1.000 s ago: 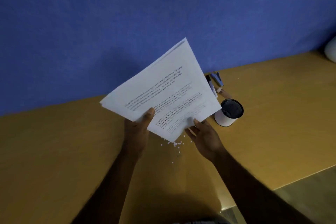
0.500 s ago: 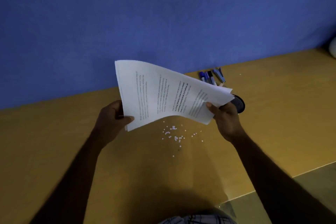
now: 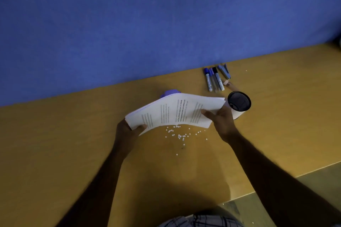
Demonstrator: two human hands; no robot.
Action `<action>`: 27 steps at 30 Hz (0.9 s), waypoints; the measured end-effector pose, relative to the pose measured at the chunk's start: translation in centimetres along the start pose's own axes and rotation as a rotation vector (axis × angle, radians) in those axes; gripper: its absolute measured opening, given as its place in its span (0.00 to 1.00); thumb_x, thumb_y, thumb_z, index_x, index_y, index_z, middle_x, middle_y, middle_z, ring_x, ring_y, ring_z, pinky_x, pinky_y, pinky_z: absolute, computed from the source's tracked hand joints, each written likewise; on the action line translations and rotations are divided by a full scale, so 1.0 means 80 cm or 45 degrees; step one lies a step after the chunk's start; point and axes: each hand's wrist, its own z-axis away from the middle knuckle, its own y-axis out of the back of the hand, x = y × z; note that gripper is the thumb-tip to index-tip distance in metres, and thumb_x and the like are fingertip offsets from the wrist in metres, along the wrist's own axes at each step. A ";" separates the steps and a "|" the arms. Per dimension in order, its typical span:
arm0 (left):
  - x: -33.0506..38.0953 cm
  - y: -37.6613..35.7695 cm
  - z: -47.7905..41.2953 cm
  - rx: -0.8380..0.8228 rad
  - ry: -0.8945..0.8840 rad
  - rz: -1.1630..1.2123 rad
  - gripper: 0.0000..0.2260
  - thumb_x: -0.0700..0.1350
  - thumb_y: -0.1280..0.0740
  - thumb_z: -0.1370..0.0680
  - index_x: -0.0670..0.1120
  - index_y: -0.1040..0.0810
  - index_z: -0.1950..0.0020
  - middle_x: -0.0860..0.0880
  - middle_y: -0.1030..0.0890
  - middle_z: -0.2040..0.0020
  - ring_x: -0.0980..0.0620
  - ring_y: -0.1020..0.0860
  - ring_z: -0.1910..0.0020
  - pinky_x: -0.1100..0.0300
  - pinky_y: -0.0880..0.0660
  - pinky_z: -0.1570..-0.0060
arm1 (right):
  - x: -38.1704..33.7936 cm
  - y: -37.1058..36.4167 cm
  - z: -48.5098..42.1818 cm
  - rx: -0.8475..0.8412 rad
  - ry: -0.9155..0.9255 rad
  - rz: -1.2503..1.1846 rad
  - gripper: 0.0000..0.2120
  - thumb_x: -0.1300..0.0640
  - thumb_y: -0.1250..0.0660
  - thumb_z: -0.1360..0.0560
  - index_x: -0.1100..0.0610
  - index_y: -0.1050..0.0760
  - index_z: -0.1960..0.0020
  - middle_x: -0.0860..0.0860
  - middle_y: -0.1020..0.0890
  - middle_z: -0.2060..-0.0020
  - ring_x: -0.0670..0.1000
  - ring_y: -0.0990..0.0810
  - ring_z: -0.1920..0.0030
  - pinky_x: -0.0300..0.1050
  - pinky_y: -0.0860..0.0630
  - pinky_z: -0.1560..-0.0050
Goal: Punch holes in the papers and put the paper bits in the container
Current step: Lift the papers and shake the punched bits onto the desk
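A stack of printed white papers [image 3: 173, 111] hangs low over the wooden desk, nearly flat and sagging. My left hand [image 3: 129, 131] grips its left end, thumb on top. My right hand [image 3: 220, 120] pinches its right end. Small white paper bits [image 3: 180, 135] lie scattered on the desk just in front of the stack. A purple hole punch [image 3: 170, 93] peeks out behind the papers, mostly hidden. The white container [image 3: 239, 105] with a dark mesh inside stands right beside my right hand.
Several blue and black markers [image 3: 214, 79] and a blue stapler [image 3: 224, 71] lie near the blue wall [image 3: 166, 24]. The desk edge [image 3: 262, 190] runs at the lower right, with floor beyond it.
The papers went from held up and tilted to turned sideways and lowered toward the desk. My hands spread to the stack's two ends. The hole punch came into view behind.
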 end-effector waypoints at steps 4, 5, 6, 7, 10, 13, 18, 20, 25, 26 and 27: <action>0.002 -0.008 0.004 0.103 -0.008 0.110 0.15 0.36 0.25 0.29 0.51 0.21 0.48 0.48 0.16 0.50 0.54 0.17 0.51 0.54 0.17 0.53 | 0.001 0.001 -0.003 0.031 0.026 -0.060 0.14 0.67 0.29 0.28 0.54 0.19 0.45 0.58 0.16 0.45 0.59 0.17 0.45 0.58 0.20 0.44; 0.003 -0.008 0.005 0.098 -0.028 0.102 0.16 0.38 0.25 0.29 0.52 0.22 0.46 0.49 0.17 0.49 0.55 0.17 0.50 0.55 0.18 0.54 | 0.000 0.003 -0.002 0.034 0.031 -0.074 0.14 0.67 0.28 0.28 0.54 0.19 0.45 0.58 0.16 0.45 0.59 0.17 0.45 0.58 0.20 0.44; 0.003 -0.008 0.007 0.081 -0.032 0.090 0.16 0.39 0.25 0.28 0.51 0.23 0.43 0.49 0.17 0.47 0.53 0.17 0.48 0.54 0.18 0.53 | 0.002 0.003 -0.002 0.035 0.028 -0.070 0.14 0.67 0.29 0.28 0.55 0.19 0.45 0.59 0.16 0.45 0.59 0.18 0.45 0.58 0.20 0.44; 0.003 -0.009 0.008 0.061 -0.014 0.083 0.17 0.39 0.26 0.28 0.48 0.24 0.41 0.47 0.17 0.46 0.51 0.18 0.47 0.50 0.18 0.51 | 0.004 0.004 -0.002 0.030 0.015 -0.055 0.13 0.68 0.29 0.28 0.57 0.20 0.45 0.59 0.16 0.46 0.59 0.17 0.45 0.59 0.21 0.44; 0.008 -0.012 0.008 0.066 0.019 0.107 0.18 0.39 0.26 0.28 0.46 0.24 0.39 0.46 0.18 0.45 0.49 0.18 0.46 0.46 0.18 0.50 | 0.007 0.004 -0.004 0.027 -0.011 -0.027 0.12 0.69 0.30 0.27 0.60 0.21 0.45 0.55 0.15 0.49 0.55 0.16 0.47 0.58 0.20 0.44; 0.017 -0.012 0.000 0.096 -0.033 0.148 0.15 0.40 0.25 0.29 0.54 0.20 0.46 0.50 0.16 0.48 0.52 0.17 0.49 0.55 0.18 0.55 | 0.002 0.004 -0.011 -0.021 0.037 -0.016 0.14 0.67 0.29 0.27 0.53 0.20 0.45 0.55 0.15 0.47 0.56 0.17 0.45 0.52 0.19 0.47; 0.014 -0.021 -0.003 0.123 0.076 0.135 0.18 0.37 0.26 0.28 0.40 0.23 0.40 0.43 0.18 0.45 0.46 0.18 0.46 0.52 0.19 0.52 | 0.014 0.004 -0.013 -0.009 -0.072 0.063 0.13 0.66 0.31 0.26 0.62 0.23 0.41 0.56 0.16 0.46 0.54 0.17 0.45 0.56 0.20 0.43; 0.017 -0.020 -0.007 0.140 0.053 0.105 0.15 0.38 0.26 0.27 0.42 0.22 0.42 0.45 0.17 0.46 0.46 0.18 0.47 0.51 0.20 0.52 | 0.007 0.003 -0.017 -0.004 -0.056 0.058 0.13 0.66 0.30 0.26 0.61 0.22 0.42 0.55 0.16 0.46 0.54 0.17 0.46 0.54 0.19 0.45; 0.041 -0.004 -0.023 0.112 -0.077 0.033 0.14 0.40 0.25 0.28 0.43 0.21 0.43 0.47 0.16 0.48 0.52 0.17 0.51 0.52 0.18 0.54 | -0.025 0.009 -0.025 0.006 0.018 -0.034 0.11 0.64 0.30 0.26 0.57 0.20 0.45 0.51 0.14 0.49 0.52 0.15 0.49 0.44 0.19 0.53; 0.046 0.000 -0.028 0.125 -0.119 0.024 0.14 0.39 0.25 0.28 0.43 0.20 0.43 0.47 0.16 0.49 0.51 0.16 0.51 0.52 0.18 0.53 | -0.028 0.010 -0.025 0.010 0.010 -0.065 0.10 0.64 0.30 0.26 0.58 0.20 0.45 0.51 0.14 0.49 0.52 0.15 0.50 0.45 0.19 0.53; 0.050 0.003 -0.032 0.142 -0.159 0.013 0.15 0.38 0.25 0.29 0.42 0.20 0.43 0.46 0.16 0.49 0.51 0.16 0.52 0.53 0.18 0.53 | -0.030 0.011 -0.025 0.019 -0.004 -0.103 0.10 0.64 0.30 0.26 0.59 0.20 0.45 0.52 0.14 0.49 0.53 0.15 0.50 0.46 0.20 0.52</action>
